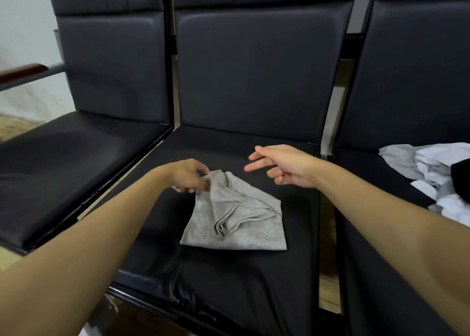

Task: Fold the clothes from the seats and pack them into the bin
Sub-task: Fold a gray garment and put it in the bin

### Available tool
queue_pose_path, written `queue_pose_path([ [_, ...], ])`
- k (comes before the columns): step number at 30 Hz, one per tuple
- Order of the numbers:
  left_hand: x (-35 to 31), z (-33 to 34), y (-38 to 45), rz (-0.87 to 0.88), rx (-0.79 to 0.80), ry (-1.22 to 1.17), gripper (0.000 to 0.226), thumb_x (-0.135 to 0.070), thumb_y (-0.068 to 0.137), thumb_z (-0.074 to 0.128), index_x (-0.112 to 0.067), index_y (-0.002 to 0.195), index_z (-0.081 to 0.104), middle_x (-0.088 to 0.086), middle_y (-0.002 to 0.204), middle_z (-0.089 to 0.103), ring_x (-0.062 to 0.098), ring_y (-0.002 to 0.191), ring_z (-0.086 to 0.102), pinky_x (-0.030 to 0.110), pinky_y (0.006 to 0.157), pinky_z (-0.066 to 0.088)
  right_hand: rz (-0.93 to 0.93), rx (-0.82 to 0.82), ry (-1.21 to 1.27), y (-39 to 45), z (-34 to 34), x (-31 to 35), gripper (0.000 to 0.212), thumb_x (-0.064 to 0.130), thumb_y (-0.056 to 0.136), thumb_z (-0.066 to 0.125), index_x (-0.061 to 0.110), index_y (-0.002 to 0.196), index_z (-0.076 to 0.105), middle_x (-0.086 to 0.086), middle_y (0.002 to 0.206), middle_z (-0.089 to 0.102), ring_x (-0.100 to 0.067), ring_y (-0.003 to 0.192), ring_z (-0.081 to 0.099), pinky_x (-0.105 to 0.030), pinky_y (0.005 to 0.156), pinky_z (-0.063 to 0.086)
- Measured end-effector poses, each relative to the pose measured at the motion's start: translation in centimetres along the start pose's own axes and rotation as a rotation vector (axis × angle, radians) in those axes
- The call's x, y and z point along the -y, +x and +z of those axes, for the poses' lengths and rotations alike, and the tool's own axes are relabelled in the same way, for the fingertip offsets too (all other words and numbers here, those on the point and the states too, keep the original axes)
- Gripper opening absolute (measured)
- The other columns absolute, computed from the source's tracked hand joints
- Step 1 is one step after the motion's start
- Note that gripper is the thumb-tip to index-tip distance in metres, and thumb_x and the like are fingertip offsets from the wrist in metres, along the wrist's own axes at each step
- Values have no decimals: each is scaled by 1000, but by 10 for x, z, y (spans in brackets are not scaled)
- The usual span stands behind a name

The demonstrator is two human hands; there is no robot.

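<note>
Grey garment (236, 216) partly folded, creased, on middle seat (254, 279); left hand (187, 174) grip pinches its top corner; right hand (282, 165) grip wide, holding nothing

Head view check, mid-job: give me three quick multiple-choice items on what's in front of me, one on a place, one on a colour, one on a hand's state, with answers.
1. Where does the pile of unfolded clothes lie?
A. On the right seat
B. On the left seat
C. On the floor

2. What colour is the garment on the middle seat?
A. Black
B. Grey
C. Red

3. What is the left hand doing?
A. Hanging at the side
B. Pressing flat on the left seat
C. Pinching the garment's far corner

Answers:
1 A: the pile of clothes sits on the right seat.
2 B: the garment on the middle seat is grey.
3 C: the left hand pinches the raised far corner, while the right hand hovers with nothing in it.
</note>
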State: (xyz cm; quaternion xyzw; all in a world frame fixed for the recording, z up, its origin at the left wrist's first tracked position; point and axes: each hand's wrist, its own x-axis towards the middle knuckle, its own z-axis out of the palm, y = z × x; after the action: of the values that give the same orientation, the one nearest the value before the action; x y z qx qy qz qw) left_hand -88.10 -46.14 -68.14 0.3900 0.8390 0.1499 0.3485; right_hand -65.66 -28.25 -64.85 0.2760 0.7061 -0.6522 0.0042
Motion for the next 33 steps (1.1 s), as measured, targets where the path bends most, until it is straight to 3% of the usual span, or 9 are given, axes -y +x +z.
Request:
queue_pose_path([
  [5, 1, -6, -4, 22, 31, -44, 21, -26, 92, 77, -16, 109, 70, -2, 59, 49, 13, 50, 33, 25, 48, 27, -51, -148, -488, 8, -7, -16, 29, 47, 104, 55, 24, 111, 70, -13, 122, 73, -11, 59, 41, -29, 58, 42],
  [9, 3, -7, -9, 12, 60, -49, 22, -20, 92, 76, -13, 110, 66, 2, 65, 55, 13, 49, 34, 23, 46, 28, 176, -113, -626, 11, -3, -23, 24, 28, 107, 55, 13, 113, 72, -8, 112, 79, -12, 58, 39, -23, 50, 37],
  [12, 6, -8, -13, 49, 70, -137, 20, -12, 90, 76, -13, 105, 63, 6, 67, 56, 14, 55, 36, 23, 46, 28, 294, -16, -643, 9, 2, -21, 43, 49, 102, 59, 10, 108, 75, 0, 92, 81, -8, 54, 38, -18, 47, 34],
  [15, 8, -11, -17, 112, 55, -214, 23, -7, 87, 77, -13, 104, 64, 12, 80, 57, 15, 62, 42, 24, 48, 27, 362, 105, -476, 7, 7, -17, 60, 65, 95, 62, 9, 111, 75, -2, 96, 81, -4, 51, 32, -14, 44, 30],
  [19, 9, -13, -19, 148, 54, -195, 21, -5, 88, 76, -16, 100, 63, 13, 87, 58, 17, 66, 43, 27, 53, 27, 422, 108, -225, 9, 10, -18, 35, 47, 102, 62, 14, 110, 69, -12, 108, 79, -3, 48, 28, -12, 40, 30],
  [22, 11, -12, -21, 151, 62, -186, 20, -4, 87, 75, -17, 98, 63, 13, 88, 58, 19, 69, 42, 27, 55, 28, 488, 96, -19, 9, 12, -20, 21, 35, 105, 61, 15, 99, 63, -4, 89, 76, -2, 45, 30, -12, 37, 31],
  [25, 12, -13, -24, 163, 69, -196, 20, -1, 88, 73, -16, 97, 62, 11, 87, 59, 13, 65, 45, 26, 55, 29, 523, 64, 177, 11, 14, -21, 27, 37, 107, 55, 14, 99, 65, -4, 76, 73, -1, 44, 31, -11, 36, 30],
  [29, 12, -14, -28, 187, 54, -209, 21, 1, 87, 72, -15, 94, 62, 11, 87, 58, 11, 61, 45, 27, 55, 29, 487, 88, 352, 13, 16, -20, 35, 34, 107, 53, 9, 120, 73, -15, 116, 76, -1, 43, 31, -12, 37, 34],
  [33, 14, -17, -32, 178, 16, -201, 19, 0, 87, 73, -13, 97, 63, 13, 85, 57, 11, 60, 45, 28, 56, 31, 300, 93, 472, 9, 17, -14, 32, 25, 106, 56, 4, 123, 74, -3, 119, 77, -3, 47, 33, -12, 41, 35],
])
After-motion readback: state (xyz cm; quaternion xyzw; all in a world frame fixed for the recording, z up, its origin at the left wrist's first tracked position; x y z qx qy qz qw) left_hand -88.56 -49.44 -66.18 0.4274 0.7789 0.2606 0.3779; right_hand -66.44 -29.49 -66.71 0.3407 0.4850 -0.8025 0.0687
